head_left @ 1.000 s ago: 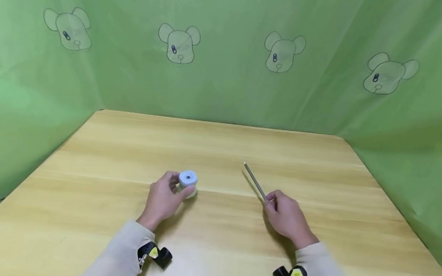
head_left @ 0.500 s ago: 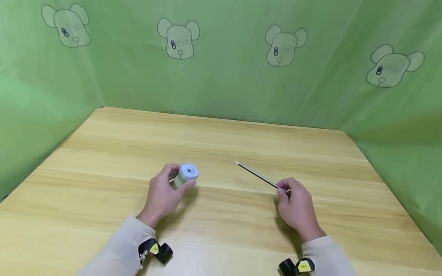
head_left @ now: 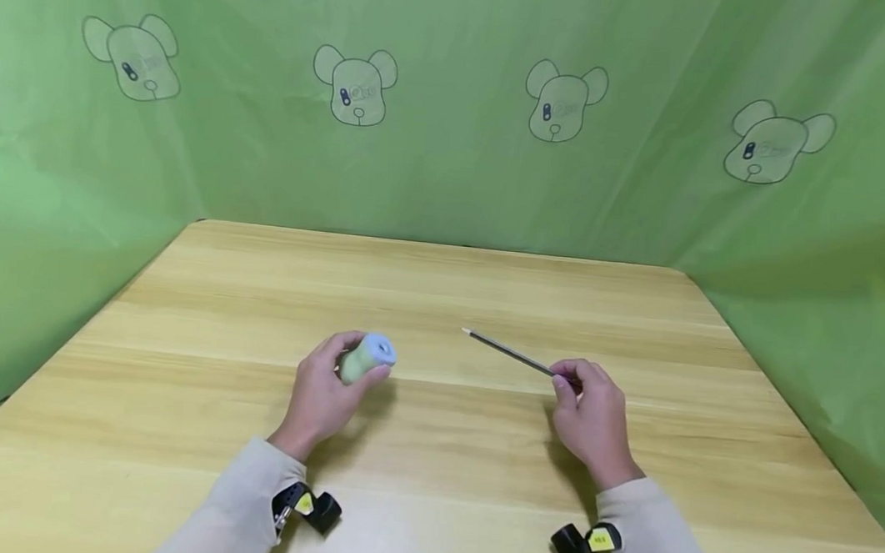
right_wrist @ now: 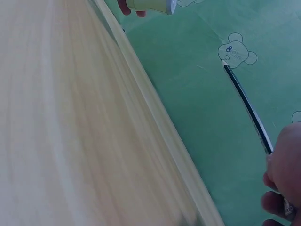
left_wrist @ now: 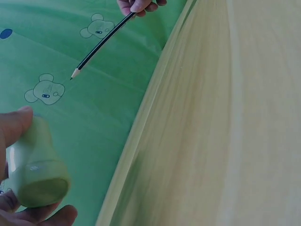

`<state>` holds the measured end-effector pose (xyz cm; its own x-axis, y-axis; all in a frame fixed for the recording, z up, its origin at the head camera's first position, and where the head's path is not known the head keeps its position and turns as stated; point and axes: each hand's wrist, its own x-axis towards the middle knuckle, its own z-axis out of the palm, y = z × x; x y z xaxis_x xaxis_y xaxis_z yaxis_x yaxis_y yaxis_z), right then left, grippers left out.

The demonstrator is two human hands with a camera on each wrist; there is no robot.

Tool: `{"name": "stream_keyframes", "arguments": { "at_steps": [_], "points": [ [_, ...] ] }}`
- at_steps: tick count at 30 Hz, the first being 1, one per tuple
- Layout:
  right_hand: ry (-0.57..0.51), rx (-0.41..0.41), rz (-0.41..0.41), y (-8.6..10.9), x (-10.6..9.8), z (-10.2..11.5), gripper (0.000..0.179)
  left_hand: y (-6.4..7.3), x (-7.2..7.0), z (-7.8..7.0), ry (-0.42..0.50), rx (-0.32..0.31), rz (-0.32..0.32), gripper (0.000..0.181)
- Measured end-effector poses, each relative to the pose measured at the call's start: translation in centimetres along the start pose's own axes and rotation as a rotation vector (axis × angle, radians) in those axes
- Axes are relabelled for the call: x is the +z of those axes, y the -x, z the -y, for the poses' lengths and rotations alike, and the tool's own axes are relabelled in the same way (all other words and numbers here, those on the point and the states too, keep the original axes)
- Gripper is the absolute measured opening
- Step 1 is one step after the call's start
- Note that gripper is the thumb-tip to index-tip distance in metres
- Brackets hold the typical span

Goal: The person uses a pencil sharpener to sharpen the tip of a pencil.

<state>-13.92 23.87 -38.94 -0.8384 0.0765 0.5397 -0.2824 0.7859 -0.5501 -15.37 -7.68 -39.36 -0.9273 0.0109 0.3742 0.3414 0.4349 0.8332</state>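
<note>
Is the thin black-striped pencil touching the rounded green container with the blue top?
Apart. The head view plainly shows light wooden tabletop between the pencil and the container.

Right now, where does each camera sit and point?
Head: worn on the head, facing forward and down at the table; left hand, right hand, sleeves show.
Left wrist: worn there, facing table and green object; both hands partly show.
Right wrist: worn there, facing table and pencil; both hands partly show.
Wrist views share pencil and green object.
</note>
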Motion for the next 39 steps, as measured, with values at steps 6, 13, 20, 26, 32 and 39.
{"name": "stream_keyframes", "arguments": {
  "at_steps": [6,13,20,26,32,39],
  "points": [
    [-0.021,-0.059,-0.071,-0.1,0.2,0.0,0.011,0.0,-0.1,-0.3,0.001,0.004,0.039,0.05],
    [-0.021,-0.134,-0.115,-0.1,0.3,0.5,0.017,0.0,0.0,-0.5,0.012,0.025,0.064,0.05],
    [-0.039,-0.223,-0.115,-0.1,0.6,1.0,0.019,0.0,0.1,-0.4,0.015,0.052,0.075,0.053],
    [-0.082,-0.267,-0.093,0.0,1.0,1.1,0.021,0.0,0.2,-0.5,0.023,0.049,0.106,0.053],
    [-0.112,-0.328,-0.086,0.0,1.3,1.3,0.024,0.1,0.2,-0.7,0.024,0.049,0.14,0.054],
    [-0.125,-0.383,-0.088,0.2,1.6,1.8,0.025,0.3,0.2,-0.7,0.065,0.075,0.175,0.053]
  ]
}}
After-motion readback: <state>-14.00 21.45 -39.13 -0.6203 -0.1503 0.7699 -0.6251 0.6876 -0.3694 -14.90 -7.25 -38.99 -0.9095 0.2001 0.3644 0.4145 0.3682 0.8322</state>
